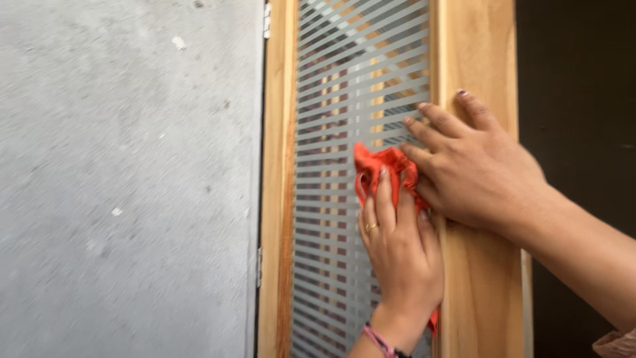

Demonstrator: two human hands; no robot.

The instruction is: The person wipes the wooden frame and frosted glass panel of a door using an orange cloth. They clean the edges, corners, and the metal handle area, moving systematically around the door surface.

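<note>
The red cloth (381, 169) is bunched into a wad against the striped glass pane (344, 86) of a narrow wooden door (477, 46), sitting close to the pane's right edge, about halfway up the part that shows. Most of it is hiding under the two hands, but a scrap is also peeking out lower down by the left wrist, so the cloth seems to be running roughly up and down along the right side of the glass, its long axis following the upright of the frame, with the crumpled top pointing upward.

The left hand (397, 252) is coming up from below, fingers laid nearly flat and pressing the cloth onto the glass rather than curling round it; a ring is showing on one finger and a pink band at the wrist. The right hand (477, 172) is reaching in from the right, fingers spread and loose, fingertips resting on the glass and the wooden frame, its lower fingers touching the edge of the cloth. Neither hand is gripping tightly.

To my eye, the wiping would be going best with the palm kept flat, even pressure, and strokes following the pane's height, working right into the corner where glass meets wood.

To the left, past the hinges (267, 20), a rough grey wall (126, 179) is filling the view.
</note>
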